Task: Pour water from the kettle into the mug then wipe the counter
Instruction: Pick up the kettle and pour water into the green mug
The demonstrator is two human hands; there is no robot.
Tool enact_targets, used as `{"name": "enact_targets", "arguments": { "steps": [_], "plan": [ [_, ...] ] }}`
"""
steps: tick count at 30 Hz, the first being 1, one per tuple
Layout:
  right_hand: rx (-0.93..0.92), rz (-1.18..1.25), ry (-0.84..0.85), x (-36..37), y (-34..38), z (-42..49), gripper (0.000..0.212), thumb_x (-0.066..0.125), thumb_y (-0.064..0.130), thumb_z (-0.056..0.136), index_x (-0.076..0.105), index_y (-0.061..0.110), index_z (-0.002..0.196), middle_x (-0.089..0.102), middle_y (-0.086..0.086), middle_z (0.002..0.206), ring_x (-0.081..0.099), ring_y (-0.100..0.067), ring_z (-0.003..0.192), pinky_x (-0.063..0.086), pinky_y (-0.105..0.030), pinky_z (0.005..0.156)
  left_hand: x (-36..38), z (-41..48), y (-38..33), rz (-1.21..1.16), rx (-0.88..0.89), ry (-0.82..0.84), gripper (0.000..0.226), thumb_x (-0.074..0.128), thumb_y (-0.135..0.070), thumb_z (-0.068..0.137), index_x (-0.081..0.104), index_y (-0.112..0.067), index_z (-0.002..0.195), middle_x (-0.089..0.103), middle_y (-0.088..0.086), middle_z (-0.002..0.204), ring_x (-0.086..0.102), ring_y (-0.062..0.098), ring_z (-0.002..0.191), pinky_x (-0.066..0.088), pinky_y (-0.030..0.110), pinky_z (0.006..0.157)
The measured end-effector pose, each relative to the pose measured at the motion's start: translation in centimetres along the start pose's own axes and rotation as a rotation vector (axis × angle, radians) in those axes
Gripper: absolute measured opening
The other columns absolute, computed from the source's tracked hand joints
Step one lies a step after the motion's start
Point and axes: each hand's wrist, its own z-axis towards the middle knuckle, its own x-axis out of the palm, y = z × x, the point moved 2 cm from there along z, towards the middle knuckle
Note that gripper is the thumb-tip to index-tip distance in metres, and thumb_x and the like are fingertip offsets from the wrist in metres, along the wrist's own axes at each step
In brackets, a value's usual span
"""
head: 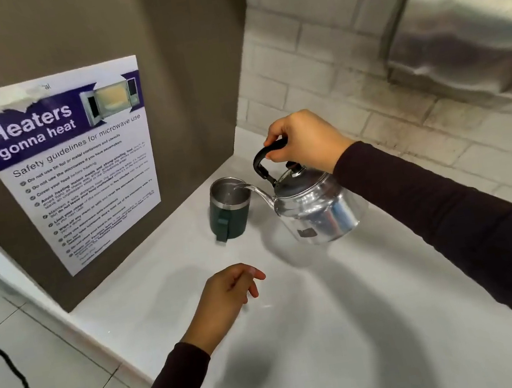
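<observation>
White counter point(332, 315): right hand point(301, 142) tips kettle point(315, 208) over mug point(228, 209)

Poster point(79, 173) fixed to brown panel point(180, 72), left of the grip; headline reads "Heaters gonna heat", subhead "Safety guidelines for microwave use", microwave photo at top, upper edge torn. White tile wall point(311, 62) behind the grip. Brushed steel dispenser point(470, 38) mounted on it, above and right. Black cable point(12, 373) trails over floor tiles point(19, 329), far lower left.
</observation>
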Motion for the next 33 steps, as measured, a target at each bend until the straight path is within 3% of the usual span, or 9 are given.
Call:
{"name": "enact_targets", "arguments": {
  "steps": [7,12,16,20,23,29,33],
  "plan": [
    [-0.06,-0.106,0.042,0.2,1.0,0.8,0.015,0.071,0.022,0.078,0.072,0.018,0.093,0.071,-0.002,0.086,0.069,-0.025,0.065,0.058,-0.032,0.065,-0.3,0.4,0.1,-0.008,-0.008,-0.01,0.035,0.043,-0.022,0.093,0.07,-0.033,0.075,0.064,-0.013,0.061,0.051,0.0,0.053,0.039,0.007,0.053],
    [-0.077,-0.145,0.054,0.0,1.3,1.0,0.011,0.071,0.022,0.078,0.072,0.022,0.089,0.071,0.001,0.079,0.067,-0.02,0.053,0.057,-0.032,0.061,-0.1,0.9,0.0,-0.001,0.0,-0.001,0.035,0.043,-0.023,0.093,0.07,-0.034,0.075,0.064,-0.012,0.061,0.052,0.0,0.054,0.04,0.007,0.055],
    [-0.083,-0.159,0.055,-0.1,1.3,1.2,0.011,0.071,0.023,0.077,0.072,0.023,0.088,0.073,0.0,0.078,0.056,-0.009,0.044,0.051,-0.026,0.056,0.1,1.2,-0.1,0.007,0.007,0.01,0.035,0.043,-0.024,0.094,0.07,-0.035,0.075,0.065,-0.012,0.063,0.053,0.0,0.055,0.041,0.006,0.055],
    [-0.102,-0.168,0.058,-0.5,1.4,1.2,0.009,0.071,0.022,0.077,0.072,0.022,0.086,0.072,0.0,0.078,0.057,-0.011,0.047,0.041,-0.019,0.049,0.1,1.5,-0.1,0.005,0.016,0.017,0.035,0.043,-0.024,0.094,0.071,-0.036,0.076,0.065,-0.013,0.062,0.053,0.0,0.055,0.042,0.007,0.055],
    [-0.116,-0.181,0.061,-0.7,1.4,1.2,0.01,0.071,0.022,0.078,0.072,0.021,0.087,0.073,-0.001,0.081,0.049,-0.001,0.047,0.045,-0.023,0.052,0.1,1.7,-0.1,0.008,0.019,0.019,0.035,0.043,-0.025,0.094,0.071,-0.036,0.076,0.066,-0.012,0.063,0.053,0.0,0.056,0.042,0.007,0.056],
    [-0.14,-0.215,0.078,-1.0,1.6,1.3,0.011,0.071,0.022,0.078,0.073,0.02,0.089,0.073,-0.001,0.083,0.049,-0.003,0.048,0.044,-0.022,0.051,0.1,2.1,-0.2,0.008,0.028,0.016,0.036,0.043,-0.025,0.094,0.071,-0.037,0.075,0.066,-0.012,0.063,0.053,-0.001,0.055,0.042,0.007,0.055],
    [-0.146,-0.239,0.085,-1.0,1.8,1.2,0.012,0.072,0.022,0.077,0.073,0.019,0.089,0.074,-0.002,0.082,0.056,-0.013,0.054,0.046,-0.025,0.054,0.2,2.2,-0.2,0.001,0.03,0.017,0.035,0.043,-0.025,0.094,0.071,-0.037,0.075,0.065,-0.012,0.062,0.053,0.0,0.055,0.042,0.008,0.055]
  ]
}}
